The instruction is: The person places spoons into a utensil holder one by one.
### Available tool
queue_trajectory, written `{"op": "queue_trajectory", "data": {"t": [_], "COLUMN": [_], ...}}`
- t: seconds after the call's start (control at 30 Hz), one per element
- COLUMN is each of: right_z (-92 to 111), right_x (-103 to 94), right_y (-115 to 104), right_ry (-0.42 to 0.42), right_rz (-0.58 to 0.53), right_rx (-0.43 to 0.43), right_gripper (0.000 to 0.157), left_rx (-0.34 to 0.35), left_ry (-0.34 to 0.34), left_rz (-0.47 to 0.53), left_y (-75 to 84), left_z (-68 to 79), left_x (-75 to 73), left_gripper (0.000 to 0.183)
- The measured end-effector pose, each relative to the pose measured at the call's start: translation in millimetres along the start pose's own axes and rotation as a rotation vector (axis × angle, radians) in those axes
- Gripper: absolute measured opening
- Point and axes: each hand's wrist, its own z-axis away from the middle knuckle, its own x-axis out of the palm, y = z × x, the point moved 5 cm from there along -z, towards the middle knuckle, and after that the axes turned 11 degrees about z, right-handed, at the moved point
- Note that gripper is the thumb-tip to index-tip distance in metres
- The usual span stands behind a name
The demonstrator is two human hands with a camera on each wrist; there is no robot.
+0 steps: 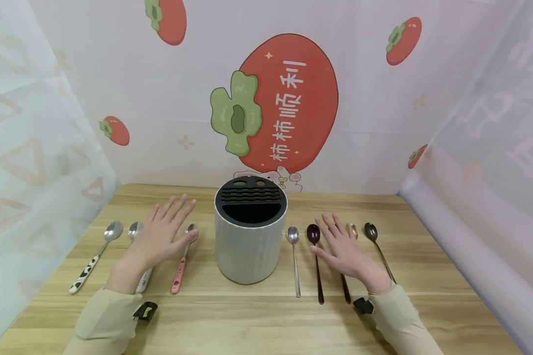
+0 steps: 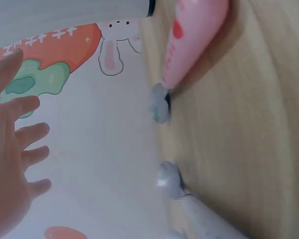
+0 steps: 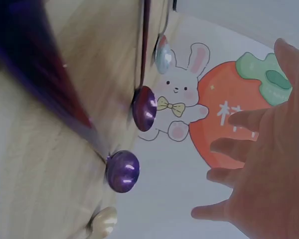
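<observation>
Head view first: both hands are up over the tabletop (image 1: 248, 320), fingers (image 1: 184, 215) spread wide, gripping nothing. The left hand (image 1: 157, 241) covers the middle of the white-handled spoon (image 1: 144, 281), its thumb tip overlapping the bowl of the pink-handled spoon (image 1: 178, 276); the black-and-white-handled spoon (image 1: 89, 268) lies further left. A white cylinder (image 1: 247, 254) with a black slotted top stands between the hands. Over to the right hand (image 1: 344, 249): thumb beside the purple spoon (image 1: 313, 234), silver spoon (image 1: 292, 235) just past that, gold spoon (image 1: 353, 230) peeking out behind the fingers, black spoon (image 1: 371, 231) outermost.

Left wrist now: fingers splayed, and there's daylight between them and the pink handle, close to the camera.

Right wrist: again fingers fanned, nothing held, the purple, silver and gold bowls all lying clear of the fingertips.
</observation>
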Motion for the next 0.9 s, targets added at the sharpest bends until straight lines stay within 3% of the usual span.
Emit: {"op": "queue_trajectory", "data": {"t": [0.57,0.9], "right_z": [-5.6,-7.9], "right_x": [-3.2,5.7], "right_y": [-19.1,-29.7], "right_ry": [0.086,0.051], "right_rz": [-0.018,-0.11], "right_rx": [-0.066,-0.008], "right_gripper": [0.065,0.068], "left_rx": [0.158,0.265], "left_ry": [0.135,0.229], "left_rz": [-0.001,0.03], "left_y": [30.3,49.4], "left_z": [-11.8,-14.3], "left_x": [-29.8,-46.5], "left_gripper": [0.064,0.058]}}
